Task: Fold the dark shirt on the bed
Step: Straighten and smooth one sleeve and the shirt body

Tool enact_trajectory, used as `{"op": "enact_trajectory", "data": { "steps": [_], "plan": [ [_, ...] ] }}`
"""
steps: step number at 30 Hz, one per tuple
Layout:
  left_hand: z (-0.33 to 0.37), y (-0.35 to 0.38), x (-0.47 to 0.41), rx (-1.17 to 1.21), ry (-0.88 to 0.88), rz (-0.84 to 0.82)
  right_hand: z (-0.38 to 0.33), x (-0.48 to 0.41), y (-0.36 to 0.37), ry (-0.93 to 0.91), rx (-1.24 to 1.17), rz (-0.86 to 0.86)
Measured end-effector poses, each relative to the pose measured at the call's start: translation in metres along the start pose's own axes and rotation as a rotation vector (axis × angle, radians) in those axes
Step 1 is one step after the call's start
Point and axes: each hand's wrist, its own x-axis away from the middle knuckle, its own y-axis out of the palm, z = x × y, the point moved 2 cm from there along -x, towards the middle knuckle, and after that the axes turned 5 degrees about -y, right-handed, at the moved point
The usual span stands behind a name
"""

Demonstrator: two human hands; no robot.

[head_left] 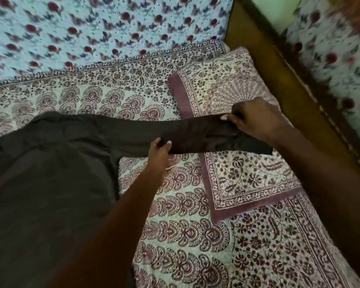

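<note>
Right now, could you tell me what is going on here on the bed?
A person is folding a dark shirt on a patterned bedsheet. Both hands hold one sleeve, stretched out to the right across a pillow. The left hand holds its lower edge midway along, and the right hand pinches it near the cuff end. The shirt's body lies spread at the left, with no fold visible in it yet.
</note>
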Motion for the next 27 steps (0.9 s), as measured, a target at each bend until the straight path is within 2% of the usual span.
{"op": "enact_trajectory", "data": {
  "steps": [2, 4, 6, 7, 10, 13, 15, 18, 21, 22, 24, 27],
  "plan": [
    [-0.001, 0.007, -0.011, -0.318, 0.188, 0.134, 0.017, -0.027, 0.001, 0.031, 0.067, -0.081],
    [-0.001, 0.014, -0.017, -0.667, 0.348, 0.364, 0.030, -0.046, 0.005, 0.062, 0.118, -0.145],
    [0.007, 0.027, -0.014, -0.874, 0.481, 0.520, 0.040, -0.060, 0.006, 0.102, 0.138, -0.177],
    [0.013, 0.033, -0.013, -0.920, 0.565, 0.525, 0.044, -0.065, 0.007, 0.113, 0.138, -0.179],
    [0.020, 0.052, -0.027, -1.031, 0.708, 0.347, 0.056, -0.074, 0.014, 0.132, 0.177, -0.175],
    [0.018, 0.064, -0.050, -1.086, 0.628, 0.075, 0.065, -0.070, 0.030, 0.218, 0.252, -0.250],
    [0.015, 0.072, -0.061, -1.118, 0.580, -0.025, 0.066, -0.061, 0.042, 0.295, 0.281, -0.190],
    [0.011, 0.081, -0.079, -1.074, 0.571, -0.057, 0.049, -0.044, 0.057, 0.204, 0.279, 0.053],
    [0.011, 0.087, -0.094, -1.023, 0.579, -0.072, 0.034, -0.024, 0.081, -0.030, 0.239, 0.010],
    [0.012, 0.089, -0.097, -1.028, 0.576, -0.077, 0.036, -0.019, 0.088, -0.032, 0.230, -0.007],
    [0.012, 0.093, -0.097, -1.005, 0.564, -0.091, 0.045, -0.014, 0.095, 0.083, 0.211, 0.035],
    [0.013, 0.089, -0.091, -0.845, 0.621, -0.170, 0.030, -0.024, 0.093, 0.252, 0.229, 0.111]
  ]
}}
